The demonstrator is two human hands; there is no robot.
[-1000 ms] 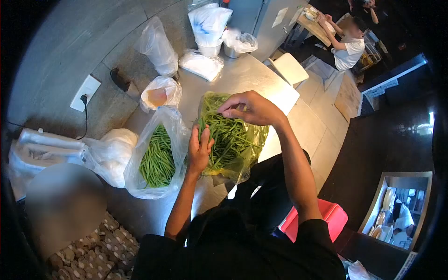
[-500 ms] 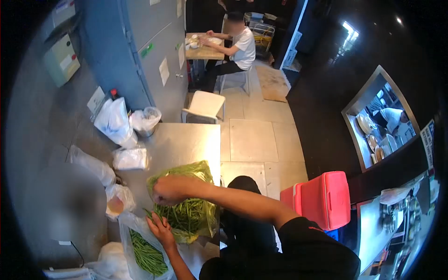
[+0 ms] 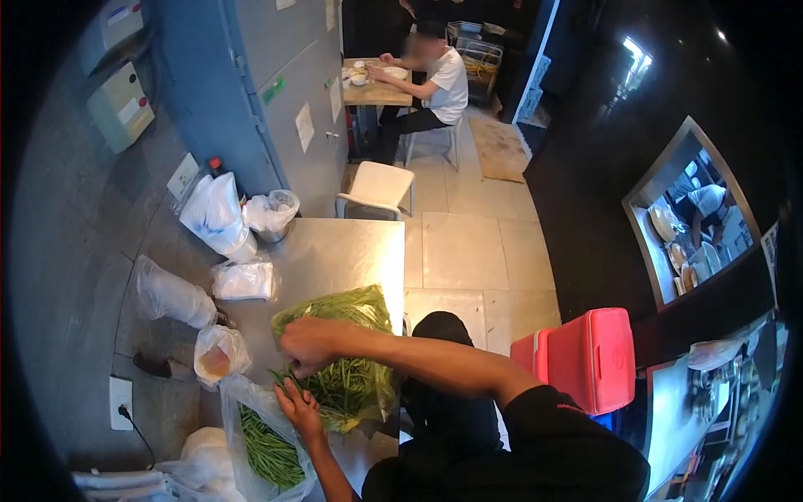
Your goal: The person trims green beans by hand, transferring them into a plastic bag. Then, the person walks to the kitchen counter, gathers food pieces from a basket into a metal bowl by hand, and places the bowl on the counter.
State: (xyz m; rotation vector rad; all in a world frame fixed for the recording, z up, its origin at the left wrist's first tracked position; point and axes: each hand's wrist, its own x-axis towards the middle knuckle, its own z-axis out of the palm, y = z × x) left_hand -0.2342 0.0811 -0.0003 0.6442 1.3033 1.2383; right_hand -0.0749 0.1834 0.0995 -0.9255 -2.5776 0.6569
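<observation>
My left hand (image 3: pixel 299 410) is closed around a few green beans (image 3: pixel 288 383), which poke out past its fingertips. Just above it, my right hand (image 3: pixel 314 343) is curled with the fingertips down at the ends of those same beans; its grip is partly hidden. Beneath both hands lies a clear plastic bag (image 3: pixel 355 303), spread wide and filled with long green beans (image 3: pixel 339 389). A second plastic bag (image 3: pixel 237 402), holding more green beans (image 3: pixel 266 448), sits beside my left wrist.
On the steel table (image 3: pixel 339 251) are wrapped packets (image 3: pixel 242 280) and a bag-lined container (image 3: pixel 273 213). A white chair (image 3: pixel 376 186) stands beyond it. A red cooler (image 3: pixel 590 360) is to the right. A seated person (image 3: pixel 443 79) is at a far table.
My right hand has come down toward the left hand, so its fingertips now meet the bean ends. The whole view has shifted slightly; the left hand stays by the beans.
</observation>
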